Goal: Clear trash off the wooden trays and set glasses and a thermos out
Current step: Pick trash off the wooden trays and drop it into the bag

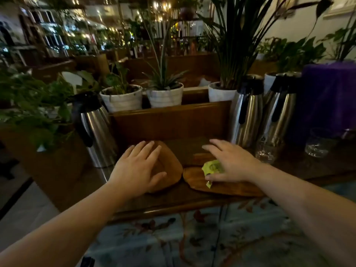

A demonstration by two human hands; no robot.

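Observation:
Two rounded wooden trays lie side by side on a dark wooden table. My left hand point(137, 166) hovers flat over the left tray point(171, 168), fingers spread, holding nothing. My right hand point(229, 162) reaches over the right tray point(227, 187), and a crumpled yellow-green wrapper point(211, 167) lies under its palm and thumb; whether the fingers grip it is unclear. One steel thermos point(96, 132) with a black lid stands left of the trays. Two more thermoses point(247, 112) point(279, 110) stand on the right. Clear glasses point(266, 151) point(317, 145) sit in front of them.
A raised wooden ledge point(169, 120) runs behind the trays and carries white plant pots point(123, 101) point(165, 97). Leafy plants point(28, 105) crowd the left side. A purple-covered object point(327, 97) stands at the far right. The table's front edge point(173, 209) is close to me, above a patterned rug.

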